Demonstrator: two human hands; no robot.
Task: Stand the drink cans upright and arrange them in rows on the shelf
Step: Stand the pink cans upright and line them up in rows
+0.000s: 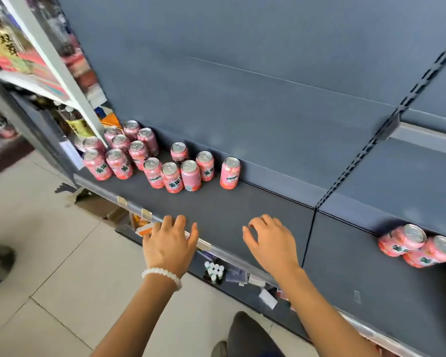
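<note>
Both hands hovered empty over the dark shelf (242, 210) front: left hand (169, 244) fingers loosely spread by the edge, right hand (271, 243) fingers slightly curled, apart. Pink Mirinda cans (165, 161) stood upright clustered far left; three more cans (420, 247) sat on the right.

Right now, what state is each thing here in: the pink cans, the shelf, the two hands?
Pink metal drink cans at left: upright, loosely clustered.
Lone pink can: upright, apart.
Pink cans at right: apparently lying down, piled.
Dark grey metal shelf: mostly bare in the middle.
Left hand: open, empty.
Right hand: open, empty.
</note>
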